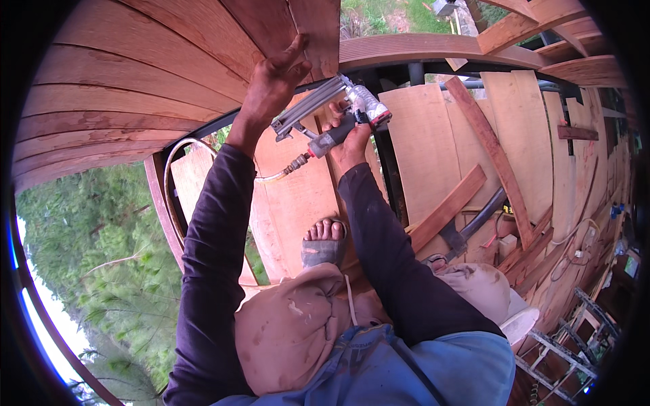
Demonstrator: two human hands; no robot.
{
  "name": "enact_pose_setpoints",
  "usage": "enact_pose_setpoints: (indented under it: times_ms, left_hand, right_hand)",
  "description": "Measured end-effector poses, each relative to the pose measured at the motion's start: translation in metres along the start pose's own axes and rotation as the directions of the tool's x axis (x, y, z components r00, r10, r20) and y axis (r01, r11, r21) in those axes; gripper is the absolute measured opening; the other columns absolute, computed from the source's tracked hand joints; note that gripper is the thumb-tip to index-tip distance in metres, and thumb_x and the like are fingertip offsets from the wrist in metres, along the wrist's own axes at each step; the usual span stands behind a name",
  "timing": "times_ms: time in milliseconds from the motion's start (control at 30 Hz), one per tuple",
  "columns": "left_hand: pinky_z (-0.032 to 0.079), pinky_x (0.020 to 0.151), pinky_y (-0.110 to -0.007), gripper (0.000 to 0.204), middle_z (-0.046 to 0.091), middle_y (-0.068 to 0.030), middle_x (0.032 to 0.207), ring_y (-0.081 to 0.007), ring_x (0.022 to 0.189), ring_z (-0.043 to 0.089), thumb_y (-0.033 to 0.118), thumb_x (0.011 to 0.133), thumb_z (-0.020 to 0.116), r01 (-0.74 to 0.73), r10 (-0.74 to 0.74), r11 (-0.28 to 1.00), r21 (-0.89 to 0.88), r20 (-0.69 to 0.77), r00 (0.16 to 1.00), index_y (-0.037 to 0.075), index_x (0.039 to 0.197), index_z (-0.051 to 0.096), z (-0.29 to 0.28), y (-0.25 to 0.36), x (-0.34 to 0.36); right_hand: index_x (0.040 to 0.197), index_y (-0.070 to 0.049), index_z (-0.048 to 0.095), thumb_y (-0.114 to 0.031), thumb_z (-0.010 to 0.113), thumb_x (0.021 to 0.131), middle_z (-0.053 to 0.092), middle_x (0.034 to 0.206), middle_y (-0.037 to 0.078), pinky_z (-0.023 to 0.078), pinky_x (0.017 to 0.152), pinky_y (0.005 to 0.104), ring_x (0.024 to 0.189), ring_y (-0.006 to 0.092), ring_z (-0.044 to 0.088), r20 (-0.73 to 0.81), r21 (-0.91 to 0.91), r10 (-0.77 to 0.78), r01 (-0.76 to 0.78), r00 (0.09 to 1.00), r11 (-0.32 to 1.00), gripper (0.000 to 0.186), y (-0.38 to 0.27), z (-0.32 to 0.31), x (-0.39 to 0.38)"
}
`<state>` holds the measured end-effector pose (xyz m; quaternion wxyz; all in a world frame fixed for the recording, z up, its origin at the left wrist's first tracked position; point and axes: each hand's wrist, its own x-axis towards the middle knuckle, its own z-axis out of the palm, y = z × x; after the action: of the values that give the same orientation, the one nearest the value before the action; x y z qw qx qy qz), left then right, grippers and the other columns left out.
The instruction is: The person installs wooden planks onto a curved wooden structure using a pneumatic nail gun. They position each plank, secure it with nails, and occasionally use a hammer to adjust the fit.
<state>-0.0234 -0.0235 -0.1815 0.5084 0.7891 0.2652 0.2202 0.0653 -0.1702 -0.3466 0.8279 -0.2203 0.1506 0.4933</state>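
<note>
My right hand point(351, 145) is wrapped round the dark handle of a pneumatic nail gun point(367, 105). Its silver head points up toward the wooden planks, and its long grey magazine reaches to the left. An air hose point(274, 177) joins the handle end through a metal coupling. Against the reddish-brown plank point(313, 30) at the top, my left hand point(274, 81) rests with its fingers stretched out and apart, just left of the nail gun. More fitted planks point(135, 88) curve across the upper left.
Under my sandalled foot point(323, 243) lie pale boards point(291, 203) with gaps between them. Loose brown planks point(491, 152) and a hammer-like tool point(467, 230) lie on the right. A metal ladder-like frame point(555, 358) is at lower right. Trees point(101, 257) show beyond the left edge.
</note>
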Motion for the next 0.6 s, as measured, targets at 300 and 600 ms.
enact_pose_setpoints:
  times_ms: [300, 600]
  left_hand:
    - [0.045, 0.106, -0.030, 0.055, 0.057, -0.0150, 0.142, -0.0184, 0.131, 0.055, 0.020, 0.098, 0.065, -0.039, 0.040, 0.999, 0.027, -0.042, 0.998, 0.005, 0.148, 0.047, 0.001, -0.004, 0.002]
    - [0.044, 0.106, -0.030, 0.054, 0.056, -0.0131, 0.143, -0.0167, 0.133, 0.053, 0.021, 0.097, 0.067, -0.069, 0.069, 0.998, 0.001, -0.051, 0.996, 0.006, 0.146, 0.049, 0.002, -0.009, 0.003]
  right_hand:
    - [0.112, -0.011, 0.056, -0.046, 0.051, 0.101, 0.071, 0.100, 0.009, 0.048, 0.060, 0.0347, 0.059, 0.0132, 0.055, -0.014, 0.050, -0.006, 0.006, 1.000, 0.999, 0.037, 0.007, -0.001, 0.008]
    - [0.108, -0.008, 0.059, -0.048, 0.051, 0.100, 0.071, 0.107, 0.016, 0.050, 0.059, 0.0335, 0.056, 0.0127, 0.058, 0.013, 0.108, 0.041, -0.042, 0.999, 0.993, 0.041, 0.009, -0.007, 0.012]
